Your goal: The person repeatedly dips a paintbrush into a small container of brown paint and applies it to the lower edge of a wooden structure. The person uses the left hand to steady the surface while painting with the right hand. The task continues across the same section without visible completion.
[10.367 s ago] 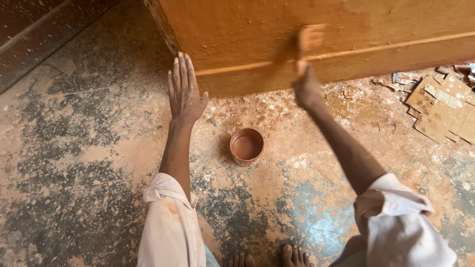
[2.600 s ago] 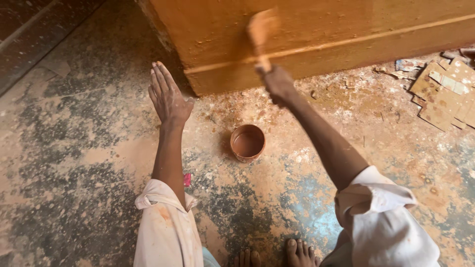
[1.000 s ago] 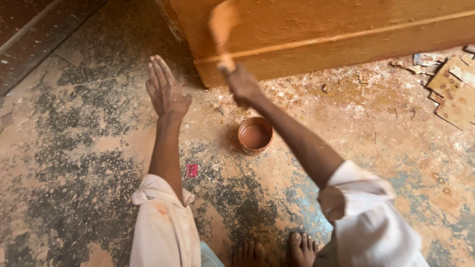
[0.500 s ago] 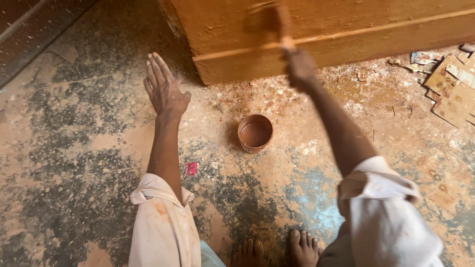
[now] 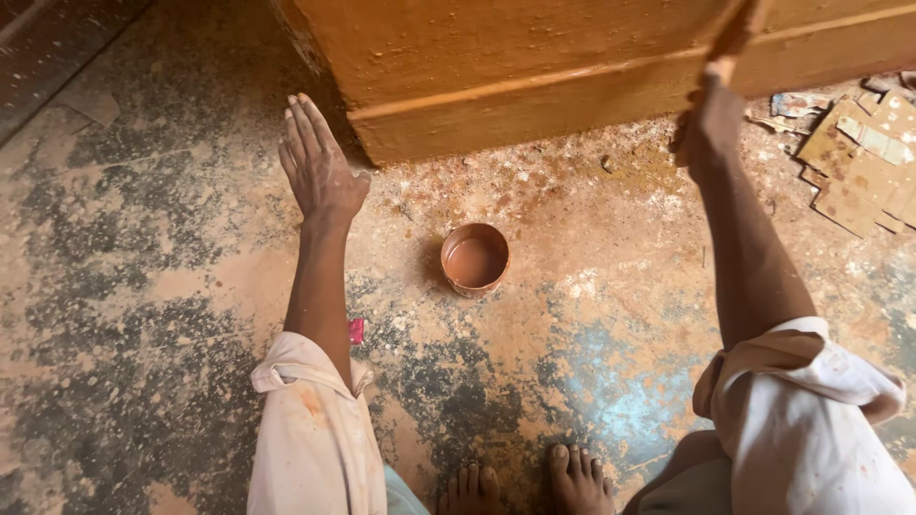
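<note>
Since half a second ago the right hand (image 5: 708, 124), closed on a blurred orange-stained brush (image 5: 739, 29), has swung to the frame's upper right along the ochre-painted wooden panel (image 5: 534, 57); long even strokes suit, left hand (image 5: 320, 167) flat, fingers spread, beside the round paint bowl (image 5: 475, 259) at centre.
</note>
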